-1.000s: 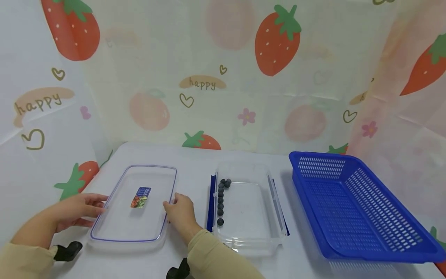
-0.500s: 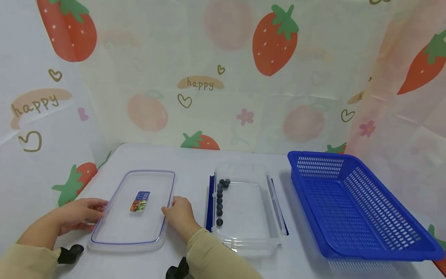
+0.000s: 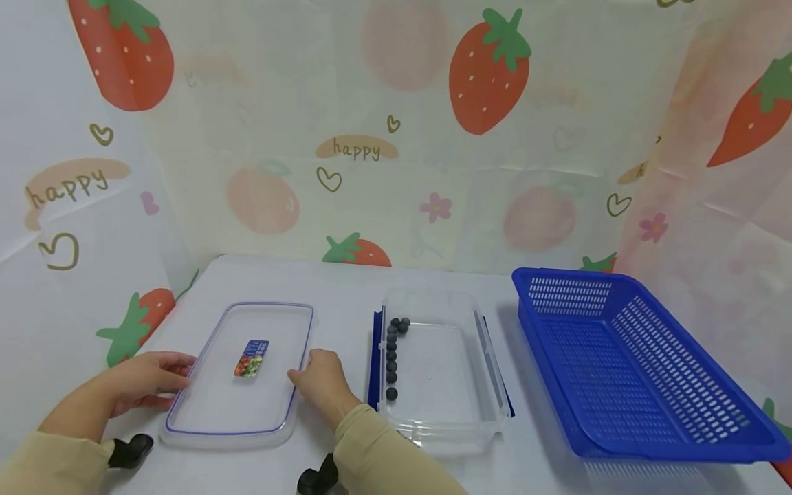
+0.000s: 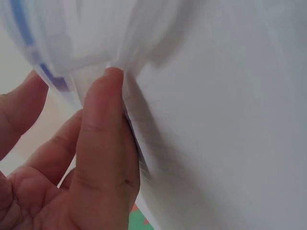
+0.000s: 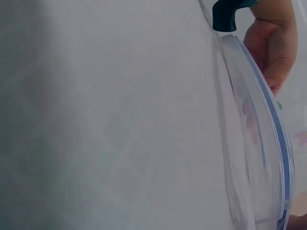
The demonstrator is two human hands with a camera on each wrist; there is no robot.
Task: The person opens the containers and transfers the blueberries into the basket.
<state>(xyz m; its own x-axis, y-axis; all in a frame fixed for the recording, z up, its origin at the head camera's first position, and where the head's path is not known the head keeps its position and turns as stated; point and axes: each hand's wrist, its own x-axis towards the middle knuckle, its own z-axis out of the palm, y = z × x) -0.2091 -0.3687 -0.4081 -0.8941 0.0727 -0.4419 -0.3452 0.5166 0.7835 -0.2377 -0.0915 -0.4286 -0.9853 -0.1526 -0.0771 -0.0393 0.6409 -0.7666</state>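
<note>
A clear plastic lid (image 3: 207, 399) with a blue-purple seal line and a small food sticker lies flat at the left of the table in the head view. My left hand (image 3: 144, 385) grips its left edge. In the left wrist view the fingers (image 4: 103, 124) of that hand press the clear edge. On the opposite side, my right hand (image 3: 324, 385) pinches the right edge between thumb and fingers. Beside it stands an uncovered clear container (image 3: 439, 364), where several dark round berries (image 3: 391, 355), like blueberries, sit along the left wall. The right wrist view has the lid's edge (image 5: 268, 143) side-on.
A blue perforated plastic basket (image 3: 643, 385) stands at the right of the table. Blue flaps (image 3: 375, 361) stick out along the clear container's sides. White cloth (image 3: 346, 289) covers the tabletop. A strawberry-print curtain (image 3: 371, 89) encloses the back and sides.
The lid and both hands have moved slightly down and toward me in the head view, mostly in the first half second. The berries, clear container and basket have stayed in place.
</note>
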